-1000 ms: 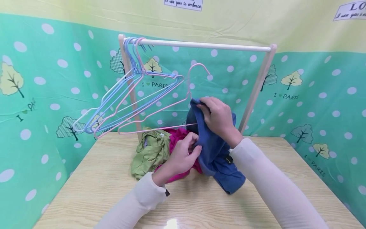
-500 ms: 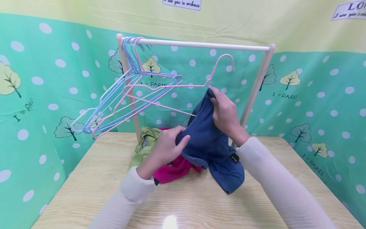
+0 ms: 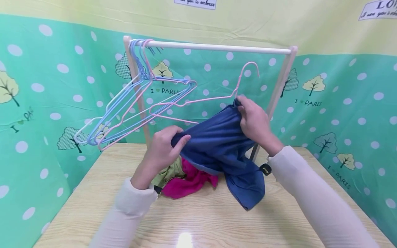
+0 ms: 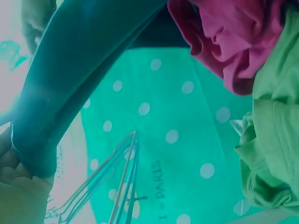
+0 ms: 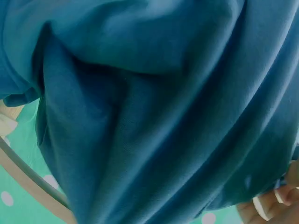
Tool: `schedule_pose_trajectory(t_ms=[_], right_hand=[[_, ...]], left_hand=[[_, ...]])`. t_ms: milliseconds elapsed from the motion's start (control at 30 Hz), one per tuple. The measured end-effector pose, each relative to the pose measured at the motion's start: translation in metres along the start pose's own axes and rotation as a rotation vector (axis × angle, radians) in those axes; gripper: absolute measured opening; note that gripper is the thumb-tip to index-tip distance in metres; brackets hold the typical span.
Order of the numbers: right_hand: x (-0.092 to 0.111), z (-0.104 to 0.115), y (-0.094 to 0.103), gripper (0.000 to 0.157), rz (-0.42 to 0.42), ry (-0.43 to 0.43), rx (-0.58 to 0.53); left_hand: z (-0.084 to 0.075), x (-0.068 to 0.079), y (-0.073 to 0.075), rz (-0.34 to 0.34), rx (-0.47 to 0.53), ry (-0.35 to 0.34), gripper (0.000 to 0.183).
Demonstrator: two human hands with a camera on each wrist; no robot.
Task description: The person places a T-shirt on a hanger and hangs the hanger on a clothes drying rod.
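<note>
A blue garment (image 3: 214, 141) hangs stretched between both hands in the head view. The left hand (image 3: 159, 148) pinches its edge at the left, thumb on the near side. At the upper right, the right hand (image 3: 255, 121) grips the cloth just below the hook of a pink hanger (image 3: 239, 81). Part of that hanger lies behind or inside the garment, so its right end is hidden. In the left wrist view, the left hand (image 4: 23, 189) holds the end of the cloth. Blue folds fill most of the right wrist view, with the right hand's fingers (image 5: 271, 205) at its lower corner.
Several blue, white and pink hangers (image 3: 124, 103) hang at the left end of a rack with a white rail (image 3: 217, 47). A magenta garment (image 3: 193, 181) and a green garment (image 3: 170, 172) lie on the wooden table (image 3: 217, 224) below.
The left hand has moved left, pulling the blue garment's edge out across the hanger. The right hand and the hanger hook have shifted right, and the hanger has tilted.
</note>
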State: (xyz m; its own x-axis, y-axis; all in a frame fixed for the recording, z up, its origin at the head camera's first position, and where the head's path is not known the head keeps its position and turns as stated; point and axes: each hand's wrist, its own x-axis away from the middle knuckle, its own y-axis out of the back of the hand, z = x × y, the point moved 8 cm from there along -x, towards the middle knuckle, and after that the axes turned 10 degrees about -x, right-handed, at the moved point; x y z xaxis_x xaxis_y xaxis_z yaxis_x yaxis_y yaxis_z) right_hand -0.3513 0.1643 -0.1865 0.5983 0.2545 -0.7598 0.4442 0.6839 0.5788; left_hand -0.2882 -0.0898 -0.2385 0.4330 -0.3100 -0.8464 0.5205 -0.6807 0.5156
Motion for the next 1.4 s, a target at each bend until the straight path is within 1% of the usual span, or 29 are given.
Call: schedule_pose_trajectory(t_ms=[67, 167, 233, 300, 367, 433, 633, 767, 833, 933, 1067, 1200, 1400], right_hand=[[-0.001, -0.002, 0.002, 0.024, 0.022, -0.016, 0.018], [-0.002, -0.009, 0.008, 0.024, 0.021, -0.040, 0.025], [-0.002, -0.014, 0.011, 0.027, 0.030, -0.067, 0.039], [-0.002, -0.020, 0.012, 0.030, 0.055, -0.105, 0.060], [0.000, -0.024, 0.009, 0.033, 0.100, -0.139, 0.096], [0.001, -0.025, 0.006, 0.036, 0.132, -0.158, 0.136], [0.001, -0.023, -0.001, 0.019, 0.170, -0.147, 0.214], [0.005, -0.024, -0.004, 0.021, 0.215, -0.161, 0.235], [0.007, -0.023, -0.005, 0.026, 0.239, -0.163, 0.239], [0.008, -0.021, -0.003, 0.026, 0.255, -0.135, 0.239], [0.012, -0.018, 0.000, 0.019, 0.258, -0.067, 0.249], [0.015, -0.015, 0.000, 0.018, 0.248, -0.007, 0.255], [0.022, -0.009, -0.001, 0.023, 0.190, 0.134, 0.246]], left_hand=[[0.000, 0.000, 0.006, -0.024, -0.019, -0.013, 0.018], [0.000, -0.001, 0.016, -0.067, -0.042, -0.021, 0.019], [-0.001, -0.002, 0.022, -0.091, -0.048, -0.030, 0.020], [-0.001, -0.003, 0.027, -0.109, -0.051, -0.040, 0.020], [-0.001, -0.003, 0.029, -0.118, -0.048, -0.059, 0.019], [-0.001, -0.003, 0.032, -0.130, -0.044, -0.069, 0.017], [0.002, -0.003, 0.045, -0.170, -0.048, -0.058, 0.014], [0.005, -0.002, 0.051, -0.202, -0.054, -0.047, 0.013], [0.007, -0.002, 0.054, -0.213, -0.051, -0.035, 0.013], [0.010, -0.001, 0.058, -0.235, -0.038, -0.017, 0.012], [0.010, 0.000, 0.060, -0.236, -0.017, -0.019, 0.014], [0.007, 0.000, 0.061, -0.214, -0.001, -0.047, 0.015], [0.002, -0.001, 0.060, -0.153, 0.050, -0.088, 0.011]])
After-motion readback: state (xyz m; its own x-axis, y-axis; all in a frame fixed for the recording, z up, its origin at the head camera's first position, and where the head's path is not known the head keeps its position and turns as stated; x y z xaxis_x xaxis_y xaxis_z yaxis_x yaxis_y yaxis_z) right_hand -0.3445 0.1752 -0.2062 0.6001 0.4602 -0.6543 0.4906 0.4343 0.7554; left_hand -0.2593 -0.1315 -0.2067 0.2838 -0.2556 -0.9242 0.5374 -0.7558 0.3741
